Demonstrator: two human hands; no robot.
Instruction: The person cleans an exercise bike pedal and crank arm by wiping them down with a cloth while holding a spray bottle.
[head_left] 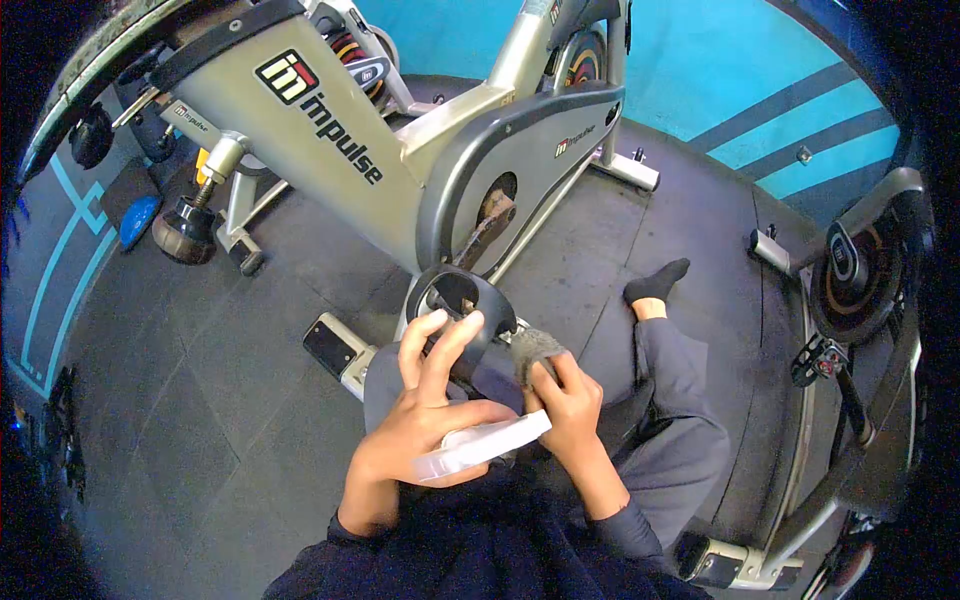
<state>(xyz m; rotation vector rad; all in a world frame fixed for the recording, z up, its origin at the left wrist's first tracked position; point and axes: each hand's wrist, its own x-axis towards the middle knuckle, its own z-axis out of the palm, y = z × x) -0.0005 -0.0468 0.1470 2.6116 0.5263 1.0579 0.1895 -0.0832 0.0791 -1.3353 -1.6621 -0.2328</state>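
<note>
A white, partly see-through round object (495, 443), like a shallow lid or a roll, sits in my left hand (430, 420), held between the thumb and the lower fingers. The index and middle fingers of that hand stretch up to a black plastic cover (490, 318) at the lower end of the exercise bike (440, 230). My right hand (572, 405) pinches a grey, fuzzy rag (535, 352) just right of the cover. Inside the cover's round opening some metal parts show.
A crank arm (488, 230) pokes from the bike's side housing. One bike foot (340, 350) rests on the dark tiled floor to the left. Another bike (850, 290) stands at the right. My outstretched leg ends in a black sock (657, 283).
</note>
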